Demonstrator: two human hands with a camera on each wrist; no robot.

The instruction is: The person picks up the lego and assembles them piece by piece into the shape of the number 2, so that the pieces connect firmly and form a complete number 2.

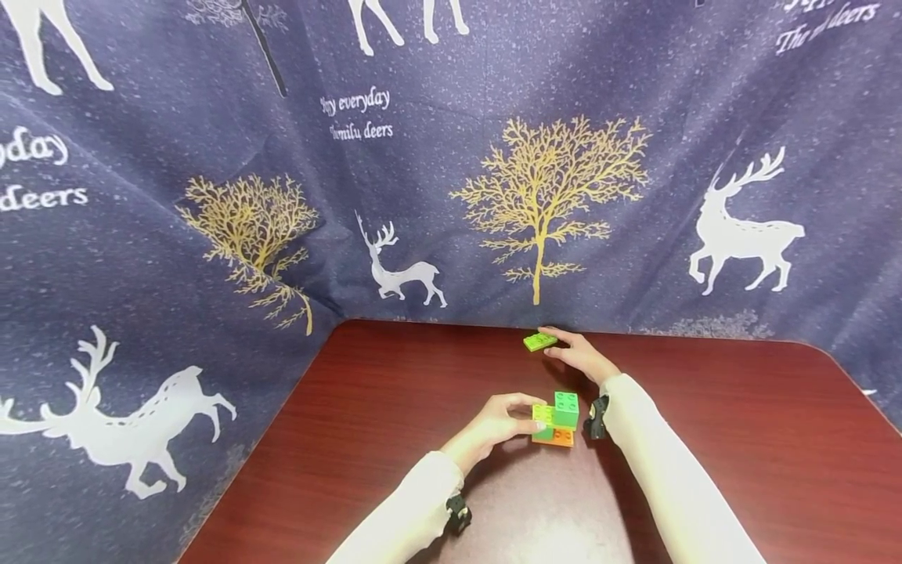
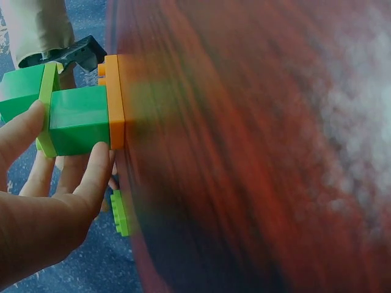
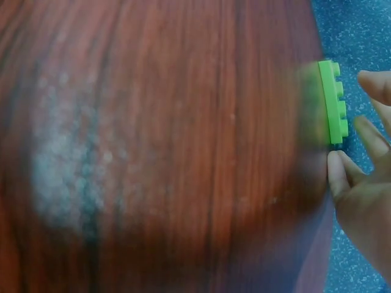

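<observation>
My left hand (image 1: 496,423) grips a small stack of toy building bricks, thumb on one side and fingers on the other. Its layers show in the left wrist view: an orange plate (image 2: 116,104) lowest, then a green brick (image 2: 79,122), a lime plate (image 2: 47,113) and another green brick (image 2: 21,91) on top. The orange plate sits on the table. Farther back, my right hand (image 1: 581,356) reaches to a loose lime studded plate (image 1: 537,341) lying flat. In the right wrist view, thumb and fingers are spread around this plate (image 3: 332,101), with gaps between them and it.
The reddish-brown table (image 1: 705,423) ends at the back just beyond the loose plate. Behind it hangs a dark blue cloth (image 1: 423,172) printed with deer, trees and lettering. Dark wrist devices (image 1: 458,513) are strapped at both white sleeves.
</observation>
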